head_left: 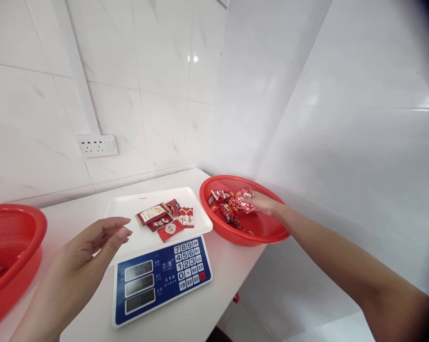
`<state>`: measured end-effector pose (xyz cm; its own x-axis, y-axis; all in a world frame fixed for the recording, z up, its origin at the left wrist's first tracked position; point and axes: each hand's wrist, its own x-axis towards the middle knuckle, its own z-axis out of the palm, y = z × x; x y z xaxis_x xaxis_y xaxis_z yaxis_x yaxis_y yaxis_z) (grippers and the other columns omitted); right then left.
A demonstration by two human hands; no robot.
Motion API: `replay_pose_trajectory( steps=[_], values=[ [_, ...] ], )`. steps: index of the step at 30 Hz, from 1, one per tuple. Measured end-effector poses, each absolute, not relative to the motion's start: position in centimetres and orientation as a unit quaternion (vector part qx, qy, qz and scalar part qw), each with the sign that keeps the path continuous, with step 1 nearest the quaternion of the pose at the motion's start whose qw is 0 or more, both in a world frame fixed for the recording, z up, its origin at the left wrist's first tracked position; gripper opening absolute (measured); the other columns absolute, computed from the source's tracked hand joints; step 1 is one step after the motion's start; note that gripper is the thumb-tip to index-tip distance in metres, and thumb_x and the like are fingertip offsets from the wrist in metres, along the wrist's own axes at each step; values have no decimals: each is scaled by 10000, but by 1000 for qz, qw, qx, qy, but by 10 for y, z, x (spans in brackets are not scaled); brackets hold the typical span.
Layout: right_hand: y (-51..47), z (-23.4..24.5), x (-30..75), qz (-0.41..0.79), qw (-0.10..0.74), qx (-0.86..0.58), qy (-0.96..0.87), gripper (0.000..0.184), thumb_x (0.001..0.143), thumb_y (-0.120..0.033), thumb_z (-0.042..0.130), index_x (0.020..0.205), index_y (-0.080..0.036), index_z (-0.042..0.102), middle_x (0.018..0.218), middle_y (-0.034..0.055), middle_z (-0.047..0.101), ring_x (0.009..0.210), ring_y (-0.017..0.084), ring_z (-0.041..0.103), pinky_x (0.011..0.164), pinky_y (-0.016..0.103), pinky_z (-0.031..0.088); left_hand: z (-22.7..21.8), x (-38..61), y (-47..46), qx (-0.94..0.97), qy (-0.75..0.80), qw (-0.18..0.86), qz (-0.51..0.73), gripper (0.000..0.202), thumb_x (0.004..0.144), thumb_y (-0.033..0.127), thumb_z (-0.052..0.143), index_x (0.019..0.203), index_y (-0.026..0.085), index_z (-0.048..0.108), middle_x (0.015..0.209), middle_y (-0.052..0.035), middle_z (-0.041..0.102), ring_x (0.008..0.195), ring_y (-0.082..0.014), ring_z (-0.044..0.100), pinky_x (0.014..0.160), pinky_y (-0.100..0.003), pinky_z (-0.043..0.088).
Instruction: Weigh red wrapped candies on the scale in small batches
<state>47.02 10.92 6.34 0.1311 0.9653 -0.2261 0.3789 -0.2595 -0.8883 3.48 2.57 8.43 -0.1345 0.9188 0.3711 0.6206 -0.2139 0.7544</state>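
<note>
White tabletop [225,275] is overhung at its edge by the basket [248,241] around the right hand [262,203]; fingertips are hidden by candies [230,204], so its grip cannot be told. Fingers parted, the empty left hand [75,266] is held in free space.

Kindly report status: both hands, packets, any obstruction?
Right hand inside right basket, at red packets. More packets on white tray; left hand nearby, seemingly empty. No obstruction visible.

A white socket [97,146] sits on the tiled wall [168,128] above the back edge of the desk [225,270], a cable cover [72,57] rising from it. A smooth panel [342,180] stands beyond the right edge.
</note>
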Motion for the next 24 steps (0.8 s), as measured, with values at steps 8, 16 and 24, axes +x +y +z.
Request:
replay_pose_trajectory(
  steps=[8,16,24],
  values=[
    [121,62,467,344,366,-700,-508,284,819,-326,592,1057,-174,568,1095,122,646,944,219,620,741,306,519,88,32,19,644,603,223,414,440,734,626,484,1010,302,591,932,3,696,903,-204,650,748,-296,532],
    [122,75,454,349,384,-705,-483,269,853,-347,544,1076,-198,549,1195,96,584,831,153,646,740,260,518,89,30,17,644,587,228,433,433,734,605,503,1019,292,594,924,-1,691,887,-205,648,736,-301,530],
    [115,98,366,416,397,-593,-564,197,870,-398,488,915,-221,562,936,61,647,746,152,612,663,247,516,97,43,12,668,543,262,436,375,787,533,484,998,248,604,900,-30,692,815,-187,641,703,-298,513]
  ],
)
